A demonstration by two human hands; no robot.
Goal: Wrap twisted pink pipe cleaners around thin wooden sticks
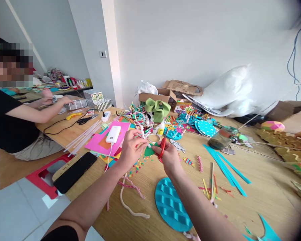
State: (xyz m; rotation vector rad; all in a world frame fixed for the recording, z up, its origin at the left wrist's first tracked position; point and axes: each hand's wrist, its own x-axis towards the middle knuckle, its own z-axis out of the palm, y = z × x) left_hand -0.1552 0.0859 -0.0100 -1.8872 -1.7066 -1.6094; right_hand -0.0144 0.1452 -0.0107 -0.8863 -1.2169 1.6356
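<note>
Over the middle of the table, my right hand [169, 156] is closed round a pair of scissors with orange handles [162, 148], the blades pointing up and away. The same hand pinches a small green paper piece [148, 151]. My left hand [130, 150] is beside it, thumb and fingers drawn together at the green piece's left edge. A tiny white bit shows at its fingertips; what it is, and how firmly it is held, is hard to make out. Below my hands lies a blue oval with folded paper strips [172, 204]. Small coloured paper dots [137, 165] are scattered under the left hand.
A white power bank [113, 134] rests on pink paper [92, 144]; a black phone [75, 172] lies at the near left edge. Yellow glue bottle [161, 128], glass jar [217, 137], blue strips [225, 167] and egg trays [278, 142] lie around. Another person [12, 124] works at left.
</note>
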